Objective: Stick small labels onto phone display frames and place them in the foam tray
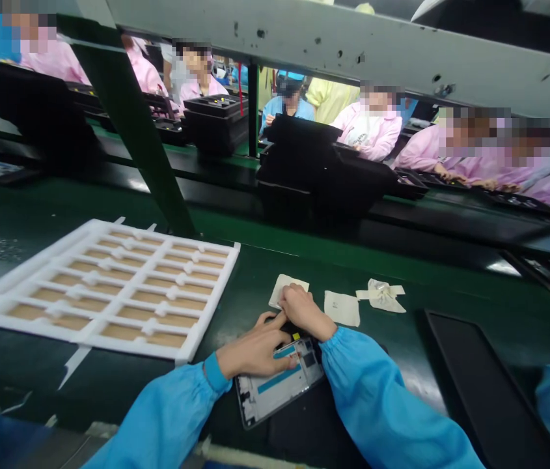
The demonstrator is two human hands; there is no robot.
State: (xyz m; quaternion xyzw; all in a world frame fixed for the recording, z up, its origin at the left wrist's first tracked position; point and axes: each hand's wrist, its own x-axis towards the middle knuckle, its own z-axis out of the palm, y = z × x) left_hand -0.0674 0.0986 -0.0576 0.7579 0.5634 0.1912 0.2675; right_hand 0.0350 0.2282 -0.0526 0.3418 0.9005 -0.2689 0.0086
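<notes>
The left hand [255, 352] lies over the upper part of a flat device housing [275, 400], which sits low in the middle of the bench, directly before the person; its fingers are spread rather than curled, apparently to steady the piece. The right hand [306, 312] crosses ahead of it, fingers bunched at a pale paper patch [280, 285]; whether they pinch anything cannot be told, since the knuckles cover the fingertips. A second patch [342, 309] and a crumpled one [383, 296] lie just beyond, probably set there for easy reach. The white foam frame [131, 345] to the left and the black tray [480, 384] to the right flank the work, presumably leaving the middle for handling. The tray is cut off below; the housing's far edge is hidden.
</notes>
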